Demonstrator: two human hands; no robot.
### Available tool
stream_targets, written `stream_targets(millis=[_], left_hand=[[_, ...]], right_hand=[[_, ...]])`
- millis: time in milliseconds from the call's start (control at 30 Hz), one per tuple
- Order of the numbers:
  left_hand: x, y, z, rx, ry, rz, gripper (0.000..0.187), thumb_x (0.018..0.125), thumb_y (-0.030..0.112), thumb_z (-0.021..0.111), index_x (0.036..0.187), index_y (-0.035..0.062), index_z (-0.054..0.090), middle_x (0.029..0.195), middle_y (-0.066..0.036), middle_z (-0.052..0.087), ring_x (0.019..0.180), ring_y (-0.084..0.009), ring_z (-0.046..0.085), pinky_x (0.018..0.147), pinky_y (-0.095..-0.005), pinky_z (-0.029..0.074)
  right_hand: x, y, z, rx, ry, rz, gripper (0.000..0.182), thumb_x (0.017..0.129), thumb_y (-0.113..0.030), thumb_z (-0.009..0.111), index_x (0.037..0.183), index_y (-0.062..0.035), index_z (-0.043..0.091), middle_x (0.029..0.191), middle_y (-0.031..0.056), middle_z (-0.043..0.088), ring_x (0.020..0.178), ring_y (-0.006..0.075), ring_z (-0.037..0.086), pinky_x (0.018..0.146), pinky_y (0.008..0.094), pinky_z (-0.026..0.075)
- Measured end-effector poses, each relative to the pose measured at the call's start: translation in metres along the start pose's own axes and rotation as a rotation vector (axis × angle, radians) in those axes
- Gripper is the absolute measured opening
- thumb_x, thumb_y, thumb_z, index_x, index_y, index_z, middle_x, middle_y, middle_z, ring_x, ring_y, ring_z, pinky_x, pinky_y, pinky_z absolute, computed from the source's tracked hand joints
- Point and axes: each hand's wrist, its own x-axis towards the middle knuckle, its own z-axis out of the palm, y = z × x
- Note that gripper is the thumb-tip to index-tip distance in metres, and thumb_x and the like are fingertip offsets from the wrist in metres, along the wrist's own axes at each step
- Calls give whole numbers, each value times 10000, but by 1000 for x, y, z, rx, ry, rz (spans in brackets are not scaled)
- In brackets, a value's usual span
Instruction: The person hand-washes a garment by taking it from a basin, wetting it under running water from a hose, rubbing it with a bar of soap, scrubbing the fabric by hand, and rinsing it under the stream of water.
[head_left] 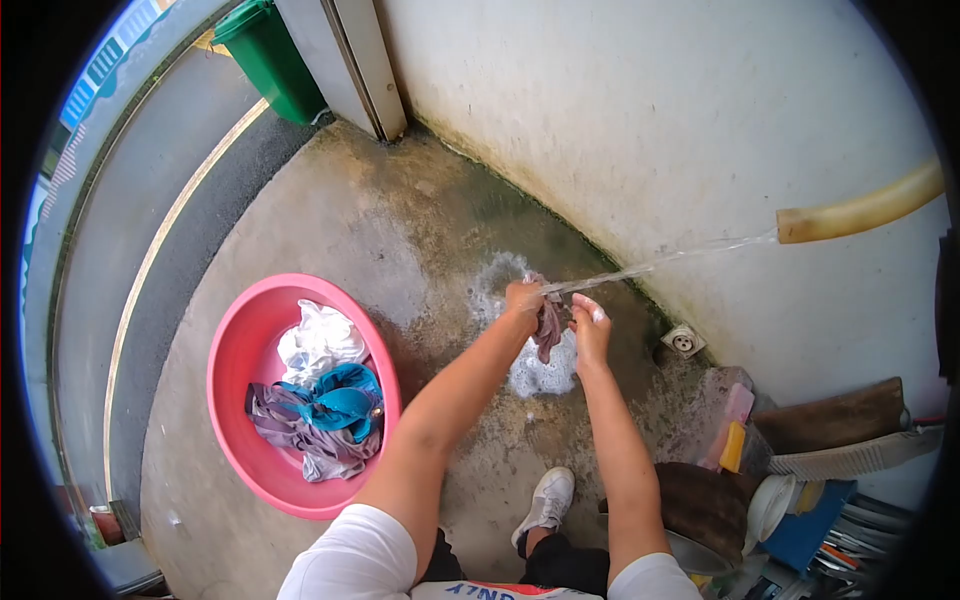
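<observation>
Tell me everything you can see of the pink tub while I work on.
The pink tub is round, deep and looks like smooth plastic, with a rolled rim. It sits upright on the concrete floor, left of the person. Inside lie a bunched white cloth, a bright blue garment and a greyish-purple one. The left arm passes close by its right rim; contact can't be told.

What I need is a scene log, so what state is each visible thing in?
Hose: running
Left hand: closed on mauve cloth
Mauve cloth: bunched, dangling
Right hand: raised, foamy
Pink tub: upright, holding clothes
Clothes: crumpled
Floor: wet, foamy in places
Wall: stained along its base
Green bin: upright
</observation>
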Motion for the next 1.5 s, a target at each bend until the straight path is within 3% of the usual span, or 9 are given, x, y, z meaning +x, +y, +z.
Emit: stream_targets(millis=[267, 400, 533, 667, 900, 1067, 1133, 1200, 1500], left_hand=[[-75, 68, -19, 227, -425, -127, 174, 761, 18, 489, 918, 21, 565, 790, -120, 600, 620, -226, 615, 534, -389, 529], [-54, 51, -55, 186, -371, -198, 197, 806, 135, 514, 972, 42, 567, 854, -121, 629, 678, -231, 634, 599, -387, 547], [-59, 49, -105, 65, -368, -377, 270, 836, 199, 533, 1038, 20, 559, 880, -113, 646, 732, -227, 646, 679, -369, 550], [-81, 46, -132, 79, -538, -232, 281, 840, 156, 518, 1070, -4, 539, 866, -129, 655, 763, -233, 649, 701, -377, 550], [-78, 31, -135, -339, -595, -300, 446, 876, 382, 469, 1152, 35, 518, 1072, -127, 616, 882, -249, 634, 763, -379, 521], [-2, -18, -111, -403, -328, -120, 218, 912, 283, 481, 931, 93, 585, 843, -61, 614, 738, -210, 597, 666, -359, 505], [57, -93, -113, -912, -729, 43, 213, 908, 257, 477, 974, 82, 579, 783, -49, 592, 687, -193, 580, 606, -338, 491], [77, -86, -118, -563, -365, -154, 184, 909, 213, 457, 934, 66, 565, 718, -45, 560, 606, -185, 547, 532, -332, 465], [-17, -7, -88, -327, -232, -124, 360, 909, 369, 435, 933, 39, 578, 883, -127, 631, 812, -254, 616, 722, -398, 512]], right_hand=[[12, 19, 21, 281, -296, 352, 673, 868, -584, 437, 1340, -110, 367, 1323, 61, 430, 1227, 203, 397, 944, 438, 359], [2, 24, 59, 347, -459, 323, 463, 910, -454, 473, 1143, -54, 490, 1003, 39, 605, 862, 137, 592, 736, 268, 476], [12, 45, 79, -134, -284, -165, 179, 840, -132, 619, 978, -30, 569, 846, 23, 594, 752, 80, 528, 671, 242, 448], [4, 26, 80, -252, -254, -242, 224, 737, -32, 700, 894, -32, 541, 858, 19, 555, 778, 88, 524, 688, 243, 446], [5, 21, 97, -148, -85, -363, 314, 793, -110, 675, 1041, -19, 506, 994, 41, 554, 896, 113, 512, 800, 258, 424], [-27, 32, 105, -488, -189, -504, 195, 804, -232, 653, 812, -48, 590, 690, 110, 609, 644, 236, 603, 591, 348, 467], [-33, 26, 107, -627, -159, -706, 210, 788, -260, 645, 720, -64, 609, 590, 152, 582, 571, 335, 592, 528, 409, 459], [-20, 34, 103, -626, -128, -785, 217, 794, -253, 625, 687, -67, 589, 587, 154, 575, 543, 341, 573, 505, 422, 443], [35, 32, 113, -741, 71, -478, 287, 863, -209, 532, 642, -29, 504, 626, 168, 566, 597, 347, 568, 535, 437, 407]])
